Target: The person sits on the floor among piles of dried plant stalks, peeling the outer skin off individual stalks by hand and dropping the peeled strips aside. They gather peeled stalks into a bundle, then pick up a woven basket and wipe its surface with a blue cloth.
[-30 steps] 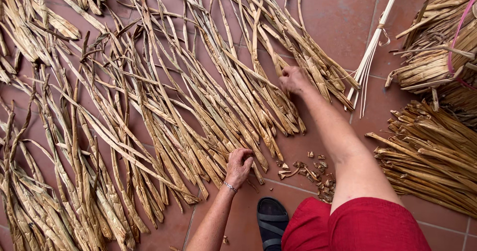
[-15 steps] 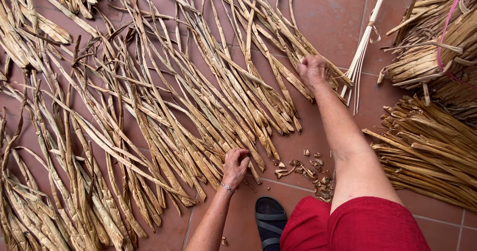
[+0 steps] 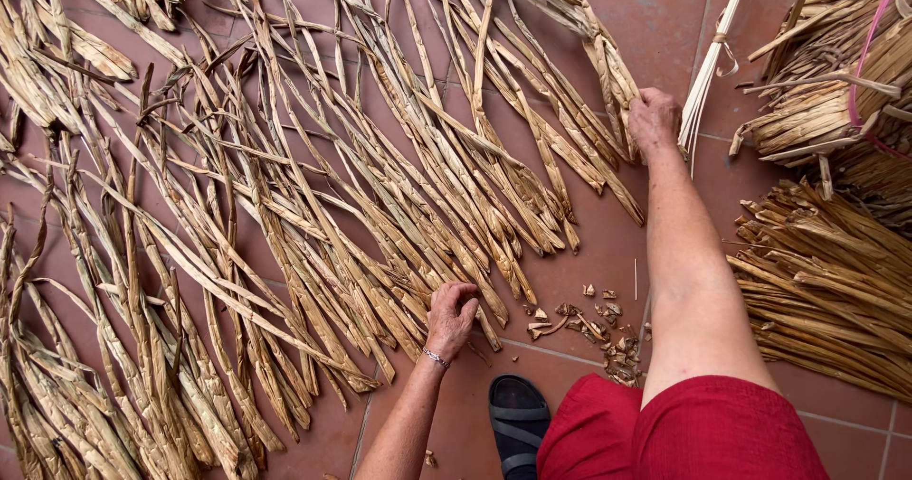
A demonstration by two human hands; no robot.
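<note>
On red tile floor [image 3: 665, 24] | dried leaf strips [image 3: 380, 186] spread | both hands, left [image 3: 451, 314] and right [image 3: 654, 119], closed on strips

The dried leaf strips [image 3: 285, 214] run off the top, left and bottom edges. The bundled stalks [image 3: 836, 81] and stacked strips [image 3: 826, 281] are cut by the right edge. The left hand [image 3: 450, 317] curls its fingertips out of sight; the black sandal [image 3: 518, 428] is cropped below.

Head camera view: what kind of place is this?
Probably a home courtyard or porch used for craft work. Dried plant strips lie spread over a red tiled floor, with tied bundles stacked at the side. The left hand and right hand sort the strips.
</note>
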